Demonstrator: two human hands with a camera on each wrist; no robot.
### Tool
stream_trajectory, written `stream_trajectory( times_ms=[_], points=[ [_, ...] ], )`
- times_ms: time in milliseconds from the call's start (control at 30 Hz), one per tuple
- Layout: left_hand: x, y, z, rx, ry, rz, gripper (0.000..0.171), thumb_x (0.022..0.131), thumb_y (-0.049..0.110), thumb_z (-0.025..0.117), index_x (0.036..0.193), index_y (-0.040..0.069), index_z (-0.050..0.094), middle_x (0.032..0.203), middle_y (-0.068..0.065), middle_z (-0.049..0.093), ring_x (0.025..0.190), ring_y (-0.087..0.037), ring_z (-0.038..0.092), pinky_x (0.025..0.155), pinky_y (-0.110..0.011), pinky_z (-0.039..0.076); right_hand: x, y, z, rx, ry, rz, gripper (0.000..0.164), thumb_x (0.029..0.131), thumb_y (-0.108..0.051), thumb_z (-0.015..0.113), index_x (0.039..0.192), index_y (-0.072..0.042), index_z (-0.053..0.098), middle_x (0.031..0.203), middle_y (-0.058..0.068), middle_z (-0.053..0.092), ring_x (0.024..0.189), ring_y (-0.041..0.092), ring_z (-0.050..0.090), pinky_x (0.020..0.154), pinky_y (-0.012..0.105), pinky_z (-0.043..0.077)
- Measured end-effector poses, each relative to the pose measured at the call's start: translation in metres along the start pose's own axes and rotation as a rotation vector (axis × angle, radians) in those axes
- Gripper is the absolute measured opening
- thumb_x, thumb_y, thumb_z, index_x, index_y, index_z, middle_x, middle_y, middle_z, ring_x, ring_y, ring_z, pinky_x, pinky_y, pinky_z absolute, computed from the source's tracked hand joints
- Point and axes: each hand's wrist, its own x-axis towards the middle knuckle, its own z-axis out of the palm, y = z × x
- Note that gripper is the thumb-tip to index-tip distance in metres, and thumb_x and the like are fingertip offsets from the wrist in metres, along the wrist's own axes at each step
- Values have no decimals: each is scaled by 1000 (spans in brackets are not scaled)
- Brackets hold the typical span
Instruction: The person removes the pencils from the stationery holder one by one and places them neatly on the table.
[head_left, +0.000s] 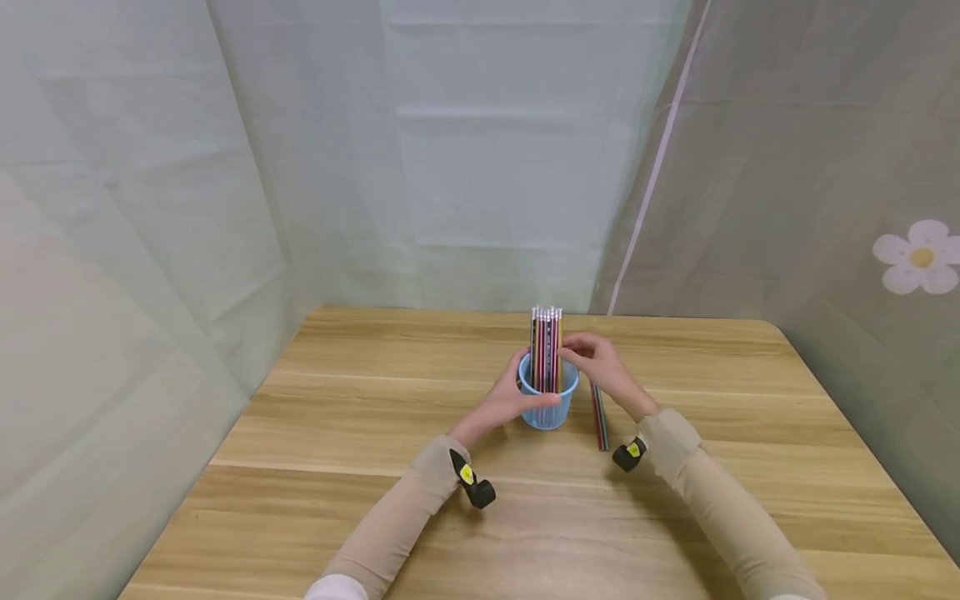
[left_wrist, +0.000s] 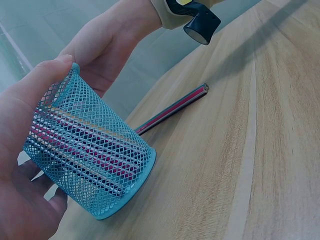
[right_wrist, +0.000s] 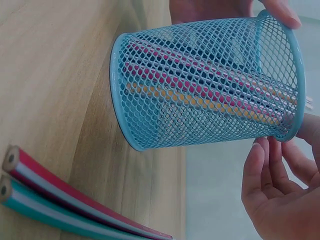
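A light-blue mesh pencil cup (head_left: 546,417) stands on the table, with a bundle of striped pencils (head_left: 546,342) upright in it, their pale ends at the top. My left hand (head_left: 517,398) grips the cup from the left, its thumb across the front near the rim. At the right of the rim, my right hand (head_left: 603,367) holds the edge of the bundle between thumb and forefinger. Its other fingers (right_wrist: 253,167) curl beside the cup's outside. In the right wrist view, red and yellow pencils (right_wrist: 210,95) show through the mesh.
Loose pencils, a red one (right_wrist: 65,187) and a green one (right_wrist: 55,215), lie side by side on the wooden table (head_left: 360,400), right of the cup. Pale cloth (head_left: 487,167) hangs behind the table and at both sides. Each wrist wears a small black camera (head_left: 480,493).
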Motion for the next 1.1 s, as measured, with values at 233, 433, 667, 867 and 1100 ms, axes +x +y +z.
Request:
stream_trajectory(
  times_ms=[233, 433, 667, 867, 1100],
  points=[
    [-2, 1, 1, 10, 8, -22, 98, 76, 39, 81, 151, 26, 19, 152, -5, 35, 139, -24, 37, 115, -50, 32, 5, 11, 2, -29, 23, -18, 24, 93, -13, 63, 106, 7, 65, 101, 20, 68, 83, 9, 59, 76, 21, 50],
    [-10, 21, -2, -17, -15, -7, 96, 79, 30, 79, 152, 17, 19, 151, -12, 36, 138, -29, 38, 114, -52, 32, 7, 14, 1, -20, 43, 3, 24, 94, -15, 63, 108, 4, 65, 106, 22, 68, 88, 15, 60, 82, 28, 51],
    [-5, 15, -2, -12, -28, -21, 97, 79, 22, 79, 153, 16, 16, 152, -13, 34, 139, -30, 36, 115, -52, 31, 8, 21, -2, 31, 62, 26, 31, 96, -19, 60, 113, 7, 62, 107, 21, 66, 87, 8, 60, 77, 22, 56],
    [0, 1, -1, -14, -1, -9, 97, 78, 28, 80, 152, 22, 19, 151, -7, 38, 137, -26, 39, 115, -49, 32, 8, 18, -7, 68, 69, 28, 32, 97, -19, 58, 114, 9, 60, 109, 26, 65, 83, 2, 61, 77, 23, 57],
    [-1, 1, -4, -11, 3, -11, 98, 76, 37, 81, 151, 24, 20, 150, -6, 39, 137, -26, 40, 114, -50, 33, 8, 9, -9, 166, 106, -7, 30, 98, -17, 56, 110, 11, 57, 108, 30, 64, 79, 3, 62, 75, 19, 57]
  ],
)
